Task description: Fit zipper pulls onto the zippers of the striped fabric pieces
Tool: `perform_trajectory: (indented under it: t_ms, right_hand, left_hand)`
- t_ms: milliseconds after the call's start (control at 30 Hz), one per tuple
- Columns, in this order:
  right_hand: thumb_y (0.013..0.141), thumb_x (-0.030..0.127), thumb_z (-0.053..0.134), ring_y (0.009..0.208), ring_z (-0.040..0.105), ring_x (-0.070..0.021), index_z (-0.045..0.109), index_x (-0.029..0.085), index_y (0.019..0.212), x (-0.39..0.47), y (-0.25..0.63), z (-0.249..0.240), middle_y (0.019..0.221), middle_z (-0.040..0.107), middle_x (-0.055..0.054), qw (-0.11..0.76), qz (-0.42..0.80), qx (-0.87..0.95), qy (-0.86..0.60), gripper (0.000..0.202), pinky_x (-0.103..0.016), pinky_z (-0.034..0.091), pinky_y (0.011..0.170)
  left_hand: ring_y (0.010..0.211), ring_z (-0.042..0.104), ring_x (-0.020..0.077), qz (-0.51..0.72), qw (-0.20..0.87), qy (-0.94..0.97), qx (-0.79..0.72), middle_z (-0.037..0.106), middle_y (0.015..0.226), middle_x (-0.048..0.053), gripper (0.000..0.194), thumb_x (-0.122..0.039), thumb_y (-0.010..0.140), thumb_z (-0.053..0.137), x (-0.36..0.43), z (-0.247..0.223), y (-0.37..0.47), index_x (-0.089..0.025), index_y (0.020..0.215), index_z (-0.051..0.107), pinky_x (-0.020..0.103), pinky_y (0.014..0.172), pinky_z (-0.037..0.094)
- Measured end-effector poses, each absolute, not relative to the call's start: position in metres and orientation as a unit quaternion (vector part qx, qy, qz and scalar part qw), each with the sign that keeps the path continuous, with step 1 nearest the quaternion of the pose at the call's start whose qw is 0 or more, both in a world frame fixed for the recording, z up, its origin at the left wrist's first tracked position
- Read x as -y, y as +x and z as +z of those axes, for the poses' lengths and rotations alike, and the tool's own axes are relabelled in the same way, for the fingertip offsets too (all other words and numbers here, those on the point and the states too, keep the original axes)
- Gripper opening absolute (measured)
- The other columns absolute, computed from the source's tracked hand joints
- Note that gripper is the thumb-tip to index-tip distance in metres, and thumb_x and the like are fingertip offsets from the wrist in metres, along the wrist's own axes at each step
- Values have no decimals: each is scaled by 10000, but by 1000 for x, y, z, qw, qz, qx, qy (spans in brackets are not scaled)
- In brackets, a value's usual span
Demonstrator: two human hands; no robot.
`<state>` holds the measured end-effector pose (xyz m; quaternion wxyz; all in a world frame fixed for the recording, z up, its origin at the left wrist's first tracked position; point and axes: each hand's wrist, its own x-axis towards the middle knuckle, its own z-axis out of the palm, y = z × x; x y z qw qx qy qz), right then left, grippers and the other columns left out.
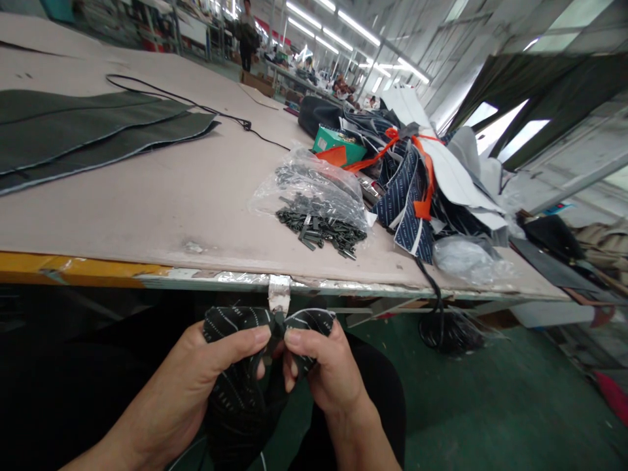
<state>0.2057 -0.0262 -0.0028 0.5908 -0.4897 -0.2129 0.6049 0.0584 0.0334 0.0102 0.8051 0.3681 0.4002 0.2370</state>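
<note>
Near the pale desk (147, 209): left hand (196, 366), right hand (328, 366), both pinching black white-patterned fabric (235, 386).
Farther: small dark pieces (324, 229), clear plastic bag (318, 173).

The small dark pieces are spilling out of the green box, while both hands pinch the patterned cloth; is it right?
Not quite: the head view shows the small dark pieces spilling from the clear plastic bag, not the green box. The left hand and right hand do pinch the patterned cloth.

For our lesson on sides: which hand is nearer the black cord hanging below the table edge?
Right. The right hand is to the left of the cord; the left hand is farther left, beyond the right hand.
</note>
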Motion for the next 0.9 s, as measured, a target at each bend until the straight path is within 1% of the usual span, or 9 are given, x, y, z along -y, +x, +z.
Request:
perform_trajectory:
  t_ms: [233, 400, 500, 633, 733, 900]
  right_hand:
    - [588, 305, 735, 293, 442, -84, 657, 127, 477, 23, 205, -5, 372, 508, 11, 599, 598, 207, -491, 223, -180, 330, 319]
    - [616, 316, 740, 310, 445, -87, 649, 136, 478, 25, 206, -6, 383, 517, 8, 608, 592, 218, -482, 244, -189, 333, 333]
    - [627, 304, 739, 327, 451, -93, 664, 136, 490, 24, 208, -4, 386, 518, 10, 600, 599, 230, -478, 230, -195, 332, 344]
    - [639, 278, 732, 332, 447, -88, 675, 143, 513, 22, 208, -1, 395, 512, 25, 596, 612, 241, -461, 193, -188, 341, 344]
    - [619, 284, 733, 312, 438, -80, 644, 146, 487, 22, 208, -1, 393, 513, 23, 594, 607, 233, -474, 211, -181, 334, 333]
    - [603, 302, 717, 297, 435, -84, 657, 126, 489, 22, 208, -2, 369, 502, 13, 588, 589, 221, -509, 218, -184, 334, 324]
  left_hand:
    - [593, 680, 220, 234, 802, 380, -398, 745, 578, 61, 368, -469, 663, 814, -34, 12, 59, -195, 467, 667, 281, 603, 539]
    - [622, 691, 224, 236, 803, 385, -390, 749, 605, 56, 371, -457, 711, 802, -33, 13, 58, -194, 483, 670, 289, 634, 546]
    - [605, 688, 216, 240, 806, 381, -385, 755, 601, 59, 355, -446, 700, 809, -33, 14, 58, -193, 485, 682, 280, 623, 546]
    - [567, 672, 190, 246, 805, 368, -395, 744, 570, 36, 327, -432, 687, 819, -33, 13, 59, -197, 492, 703, 256, 602, 541]
    - [590, 688, 203, 235, 809, 366, -395, 755, 589, 48, 328, -436, 691, 814, -33, 11, 59, -191, 501, 709, 264, 620, 552]
    - [628, 700, 224, 239, 807, 385, -378, 753, 602, 50, 358, -446, 721, 788, -33, 12, 60, -199, 485, 682, 280, 649, 554]
